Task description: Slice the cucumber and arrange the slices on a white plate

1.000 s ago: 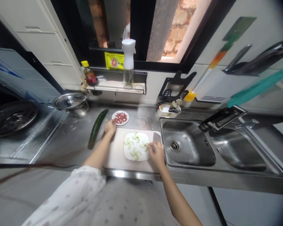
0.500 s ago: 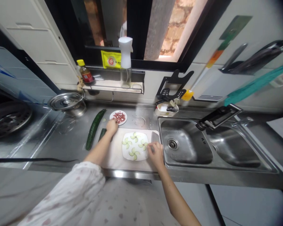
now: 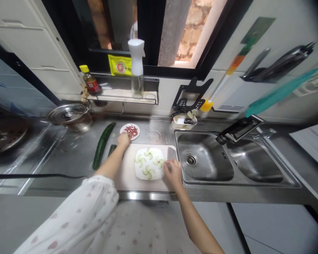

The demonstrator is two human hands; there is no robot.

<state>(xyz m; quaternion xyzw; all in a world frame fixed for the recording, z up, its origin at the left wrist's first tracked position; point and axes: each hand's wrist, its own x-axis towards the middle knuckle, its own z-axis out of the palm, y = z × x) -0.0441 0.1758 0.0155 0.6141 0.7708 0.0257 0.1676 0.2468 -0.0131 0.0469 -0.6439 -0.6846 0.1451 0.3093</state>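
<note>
My left hand (image 3: 124, 140) reaches to the near edge of a small white plate (image 3: 122, 129) of small red pieces (image 3: 131, 131). Its fingers are drawn together at the pieces; what they pinch is too small to make out. My right hand (image 3: 172, 171) is curled closed beside the right rim of a squarish white plate (image 3: 140, 174). Thin green-edged cucumber slices (image 3: 148, 172) form several pinwheels on that plate. Both the plate and a knife blade (image 3: 172, 153) lie on a pale cutting board (image 3: 127, 180); the knife's handle is not clearly visible near my right hand.
A whole cucumber (image 3: 102, 146) and a cut cucumber piece (image 3: 112, 149) lie left of the board. A lidded steel pot (image 3: 71, 118) stands at the back left. The double sink (image 3: 205, 158) is at the right. A spray bottle (image 3: 136, 67) and sauce bottle (image 3: 91, 82) stand on the shelf.
The whole view has shifted slightly. My left hand stays at the red pieces, and my right hand remains curled by the squarish plate's right rim.
</note>
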